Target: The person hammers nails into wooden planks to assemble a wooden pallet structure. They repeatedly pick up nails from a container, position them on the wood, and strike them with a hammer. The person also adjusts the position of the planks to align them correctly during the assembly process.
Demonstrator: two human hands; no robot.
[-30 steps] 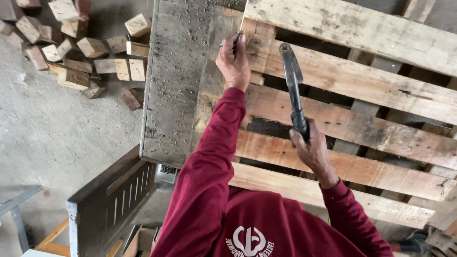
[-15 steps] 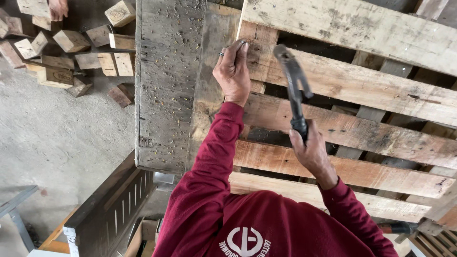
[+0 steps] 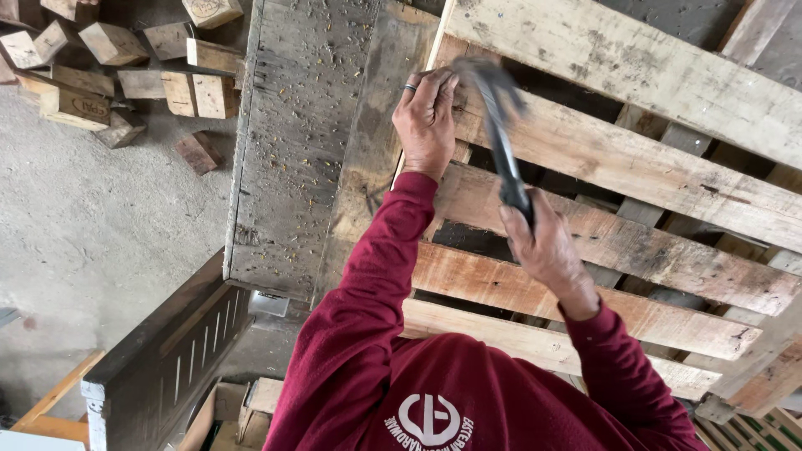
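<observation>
While the left hand (image 3: 428,117) pinches something too small to make out against the edge of the weathered slatted wooden pallet (image 3: 635,167), thumb and fingertips pressed together at the upper slat's end, the right hand (image 3: 543,242) wraps shut around the handle of a dark steel hammer (image 3: 501,134). The hammer's head is a blur just right of the left hand's knuckles, above the same slat end, so the pinch reads as steadying a fastener in the strike line — a judgement, since the fastener itself is hidden. The grip sits low on the handle, which suits a full swing. The dark red long-sleeved sweatshirt (image 3: 434,392) fills the frame's lower middle, both arms reaching up onto the pallet. Left of the pallet lies a grey, gritty flat board (image 3: 292,142), butted against it. Further left of the pallet, on the concrete floor (image 3: 92,242), a scatter of pale cut wooden blocks (image 3: 125,67) sits well apart. Below the grey board, also left of the pallet, a dark slotted panel (image 3: 167,359) leans.
</observation>
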